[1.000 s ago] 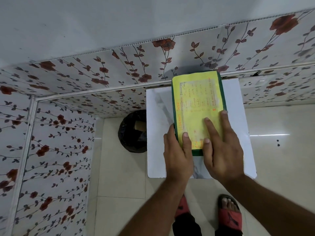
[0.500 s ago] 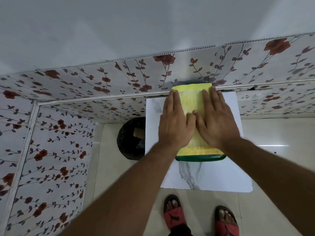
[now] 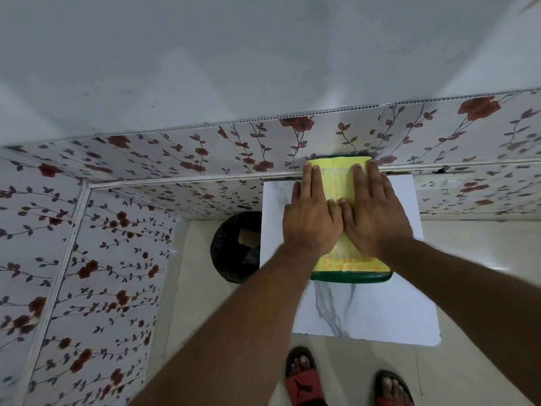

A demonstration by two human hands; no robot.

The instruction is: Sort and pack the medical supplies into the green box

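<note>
The green box [image 3: 351, 277] lies closed on a small white marble-patterned table [image 3: 371, 312], its yellow printed lid [image 3: 339, 177] facing up. My left hand [image 3: 310, 218] rests flat on the lid's left half, fingers stretched toward the wall. My right hand [image 3: 377, 212] lies flat on the right half, thumbs touching in the middle. Neither hand grips anything. No loose medical supplies are visible; the box's inside is hidden.
A black bin [image 3: 234, 247] with scraps inside stands on the floor left of the table. Floral wall panels [image 3: 175, 153] close off the back and left. My feet in red sandals [image 3: 304, 379] stand on the tiled floor before the table.
Both hands slid from the box's near end up onto the lid and now press flat on it. The box sits farther back against the wall, and the view has tilted up.
</note>
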